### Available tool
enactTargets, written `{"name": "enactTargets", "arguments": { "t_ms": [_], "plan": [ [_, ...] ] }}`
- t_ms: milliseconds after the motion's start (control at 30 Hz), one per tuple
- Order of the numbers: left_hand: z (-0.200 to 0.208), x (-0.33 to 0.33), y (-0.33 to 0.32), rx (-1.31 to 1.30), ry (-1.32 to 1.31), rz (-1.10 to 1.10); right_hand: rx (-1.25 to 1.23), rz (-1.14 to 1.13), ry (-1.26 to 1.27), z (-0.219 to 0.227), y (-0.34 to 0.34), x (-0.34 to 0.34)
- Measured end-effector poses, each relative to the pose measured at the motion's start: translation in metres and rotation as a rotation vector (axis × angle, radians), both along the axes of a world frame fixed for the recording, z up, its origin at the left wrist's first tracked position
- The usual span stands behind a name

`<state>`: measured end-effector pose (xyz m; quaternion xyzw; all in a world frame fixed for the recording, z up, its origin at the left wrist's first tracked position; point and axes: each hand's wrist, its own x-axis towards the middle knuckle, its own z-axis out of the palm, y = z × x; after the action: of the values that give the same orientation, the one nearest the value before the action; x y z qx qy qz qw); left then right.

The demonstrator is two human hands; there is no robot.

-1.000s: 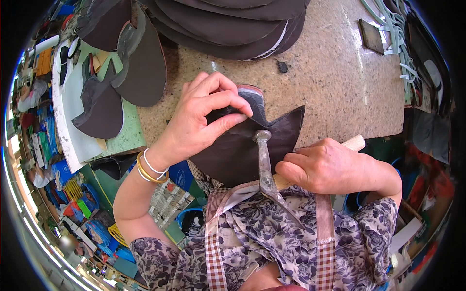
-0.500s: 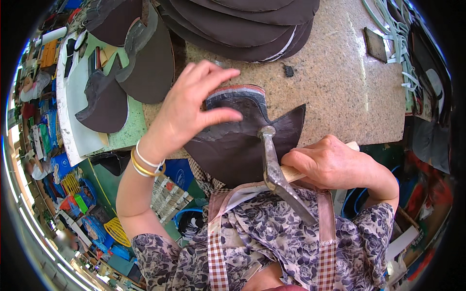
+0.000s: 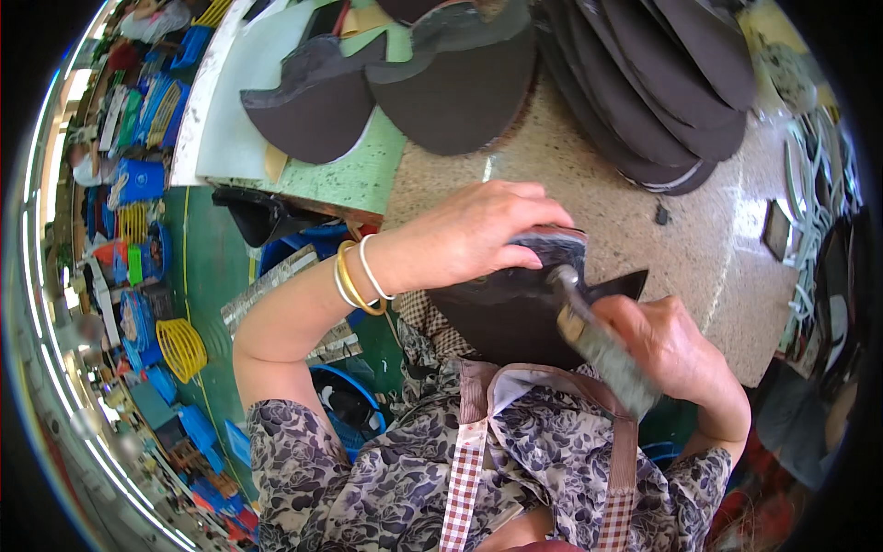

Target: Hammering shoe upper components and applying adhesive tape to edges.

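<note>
A dark brown leather-like piece [image 3: 506, 322], with a notched upper edge, lies over the near edge of the stone slab, close against my apron. My left hand [image 3: 483, 237] has its fingers bent over the piece's upper edge and its thumb on the face, pinching it. In my right hand [image 3: 658, 340] is a metal hammer [image 3: 602, 354], slightly blurred by motion. The small round end of its head is over the piece, close to my left thumb; contact cannot be made out. My right fist hides most of the handle.
Several dark pieces are piled in an overlapping stack [image 3: 653, 92] at the far side of the slab [image 3: 717, 267]. More cut pieces [image 3: 313, 110] lie on the green board [image 3: 368, 170] at left. A black scrap [image 3: 662, 215] and pale strips [image 3: 809, 184] are at right.
My left hand has come down from above the piece and closed on its upper edge. The hammer is still in my right hand, its head shifted. The whole view has turned.
</note>
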<state>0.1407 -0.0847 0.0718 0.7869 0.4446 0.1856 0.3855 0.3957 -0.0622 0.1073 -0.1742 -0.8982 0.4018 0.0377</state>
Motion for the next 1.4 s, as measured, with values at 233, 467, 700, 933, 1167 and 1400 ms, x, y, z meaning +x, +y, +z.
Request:
{"name": "enactTargets", "arguments": {
  "t_ms": [233, 467, 700, 933, 1167, 1400],
  "plan": [
    [0.001, -0.005, 0.002, 0.077, 0.070, -0.051, 0.067, -0.234, -0.042, 0.005, -0.003, 0.008],
    [0.004, -0.003, 0.029, -0.063, 0.020, -0.105, 0.045, -0.001, 0.015, 0.003, 0.007, -0.008],
    [-0.001, 0.001, 0.041, 0.071, 0.026, -0.176, -0.124, -0.109, 0.024, -0.004, 0.005, 0.004],
    [-0.013, -0.006, 0.048, 0.307, -0.001, -0.317, -0.401, -0.375, -0.145, 0.003, 0.000, 0.021],
    [-0.023, -0.008, 0.048, 0.561, -0.045, -0.401, -0.246, -0.492, -0.023, 0.001, 0.003, 0.011],
    [-0.026, -0.009, 0.036, 0.336, -0.151, -0.180, -0.202, -0.467, -0.220, 0.011, 0.005, -0.005]
  ]
}}
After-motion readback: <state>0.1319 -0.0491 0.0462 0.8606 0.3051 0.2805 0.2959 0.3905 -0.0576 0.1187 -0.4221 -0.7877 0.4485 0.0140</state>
